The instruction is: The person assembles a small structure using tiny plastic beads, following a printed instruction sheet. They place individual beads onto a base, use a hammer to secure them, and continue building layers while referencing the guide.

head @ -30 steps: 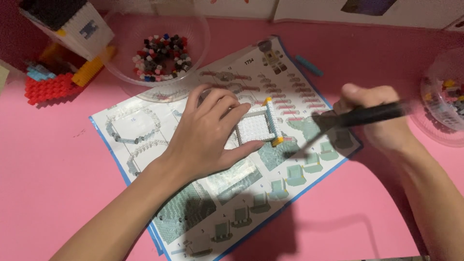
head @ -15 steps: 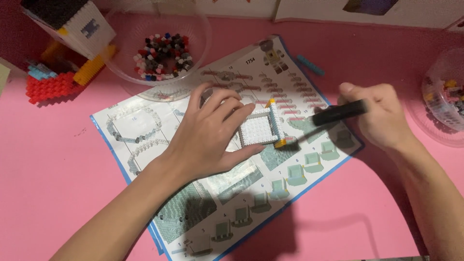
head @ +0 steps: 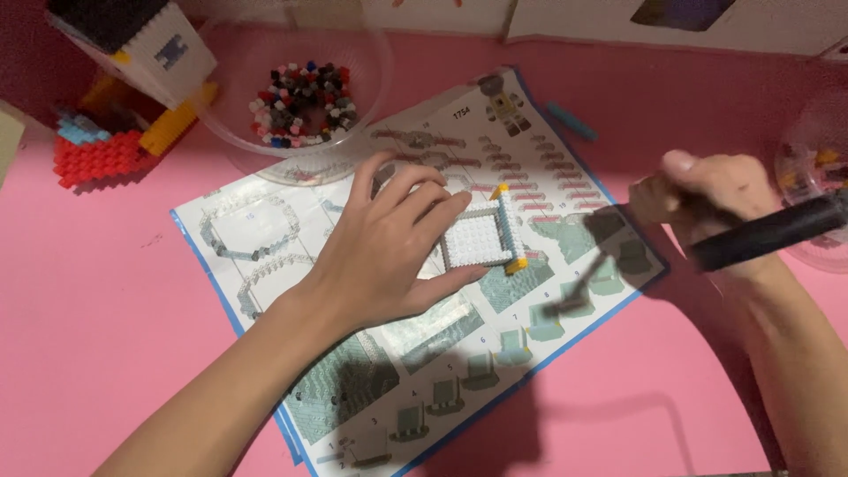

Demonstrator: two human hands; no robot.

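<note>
Head view looks down on a pink table point(head: 106, 318), the biggest thing in sight, with one printed instruction sheet point(head: 415, 371) spread across its middle, blue-edged and turned at an angle. Far left stands a half-built block model point(head: 132, 53), dark and white on top with red, yellow and blue pieces at its base. Two clear bowls are out: one bowl of mixed beads-like bricks point(head: 300, 97) just beyond the sheet, and a second bowl point(head: 817, 190) at the right edge, partly cut off.

The left hand point(head: 389, 252) lies flat on the sheet, fingers spread and pressing down beside a small white brick panel point(head: 481, 238) with yellow corner pieces, which sits on the sheet at its centre, touching the fingertips. The right hand point(head: 707, 199) is closed round a black tool point(head: 768, 234). Half a second ago that tool's tip was down at the panel's near-right corner; now the hand has swung away to the right and the tool is blurred, lifted clear of the panel. One small blue strip point(head: 570, 122) lies alone on the table, far right of the sheet.
</note>
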